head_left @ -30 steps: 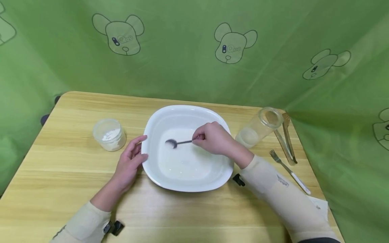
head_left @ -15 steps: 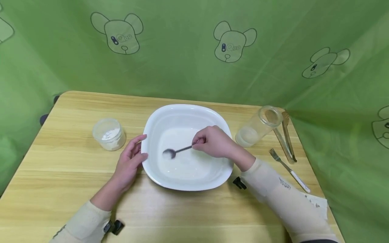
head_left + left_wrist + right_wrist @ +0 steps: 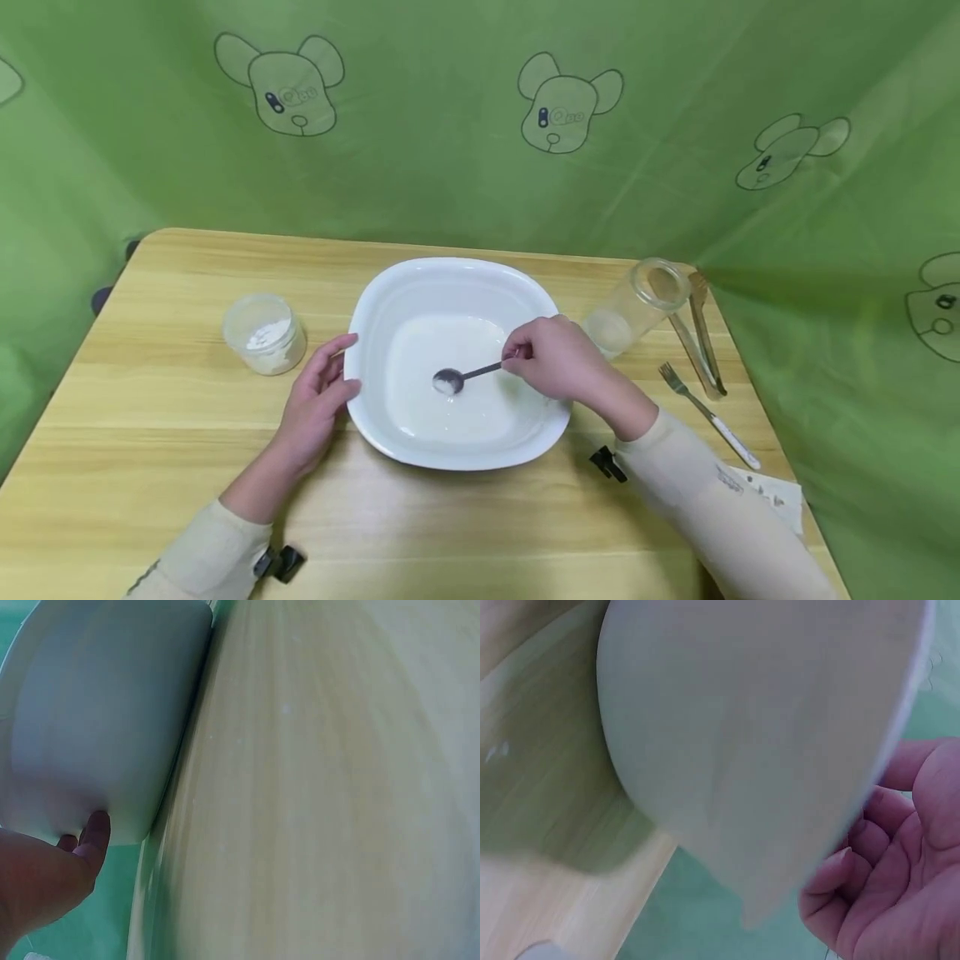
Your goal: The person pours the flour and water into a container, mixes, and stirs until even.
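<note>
A white basin [image 3: 457,460] with milky white liquid in its bottom stands mid-table. My left hand [image 3: 311,408] rests against its left side, thumb and fingertips at the rim; in the left wrist view its fingers [image 3: 95,834] touch the basin's outer wall. Over the basin, my right hand [image 3: 558,358] pinches a dark metal spoon [image 3: 480,371] by its handle. White powder lies in the spoon's bowl, which is low over the liquid. In the right wrist view the basin's wall [image 3: 750,735] hides the spoon, and the fingers [image 3: 829,874] are curled beyond the rim.
Left of the basin stands a clear tub [image 3: 264,333] with white powder. At right are a glass jar [image 3: 626,312], tongs with wooden ends [image 3: 699,333], a fork [image 3: 708,414] and a speckled white tissue [image 3: 776,500]. A green curtain [image 3: 420,167] hangs behind the table.
The spoon first swung left and toward the near side, then came back right with my right hand, which has moved right and slightly nearer. My left hand stays at the basin's rim.
</note>
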Demonstrator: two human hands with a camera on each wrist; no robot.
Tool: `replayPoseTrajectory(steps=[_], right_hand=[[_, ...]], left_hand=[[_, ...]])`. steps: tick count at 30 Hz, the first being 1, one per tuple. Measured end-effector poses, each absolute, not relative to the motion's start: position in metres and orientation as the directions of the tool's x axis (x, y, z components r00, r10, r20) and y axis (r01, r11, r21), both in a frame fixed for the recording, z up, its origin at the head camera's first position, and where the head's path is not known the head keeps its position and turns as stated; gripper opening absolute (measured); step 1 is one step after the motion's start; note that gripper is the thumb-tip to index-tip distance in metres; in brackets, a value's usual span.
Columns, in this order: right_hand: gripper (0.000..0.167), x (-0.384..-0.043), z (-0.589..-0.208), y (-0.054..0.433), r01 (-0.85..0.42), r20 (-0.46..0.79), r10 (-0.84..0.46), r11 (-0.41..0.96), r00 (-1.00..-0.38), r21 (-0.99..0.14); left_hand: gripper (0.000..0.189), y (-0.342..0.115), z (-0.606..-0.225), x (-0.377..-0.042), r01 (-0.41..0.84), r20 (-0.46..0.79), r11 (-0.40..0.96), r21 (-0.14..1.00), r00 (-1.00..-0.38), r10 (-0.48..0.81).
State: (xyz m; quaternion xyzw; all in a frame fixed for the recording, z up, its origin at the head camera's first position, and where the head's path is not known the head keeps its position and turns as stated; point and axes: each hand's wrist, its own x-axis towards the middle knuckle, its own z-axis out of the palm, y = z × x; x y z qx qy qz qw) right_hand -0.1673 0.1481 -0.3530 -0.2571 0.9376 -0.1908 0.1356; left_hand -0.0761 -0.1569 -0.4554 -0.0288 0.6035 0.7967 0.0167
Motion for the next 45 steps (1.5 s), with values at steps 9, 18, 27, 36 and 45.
replayPoseTrajectory(steps=[9, 18, 27, 36, 45], right_hand=[[0.007, -0.171, -0.343, 0.165, -0.358, -0.140, -0.407, 0.890, -0.903, -0.283], [0.006, -0.180, -0.357, 0.153, -0.416, -0.120, -0.496, 0.817, -0.860, -0.399], [0.008, -0.180, -0.352, 0.154, -0.355, -0.079, -0.408, 0.861, -0.910, -0.364], [0.008, -0.183, -0.335, 0.172, -0.340, -0.147, -0.414, 0.868, -0.898, -0.362], [0.011, -0.182, -0.340, 0.173, -0.328, -0.215, -0.404, 0.890, -0.889, -0.316]], left_hand=[[0.060, -0.159, -0.455, -0.073, -0.078, -0.088, -0.273, 0.959, -0.996, -0.026], [0.060, -0.159, -0.454, -0.072, -0.086, -0.098, -0.282, 0.956, -0.995, -0.031], [0.059, -0.159, -0.456, -0.073, -0.071, -0.081, -0.284, 0.956, -0.997, -0.021], [0.060, -0.157, -0.455, -0.075, -0.068, -0.072, -0.291, 0.954, -0.997, -0.006], [0.060, -0.157, -0.455, -0.075, -0.060, -0.062, -0.278, 0.959, -0.998, 0.001]])
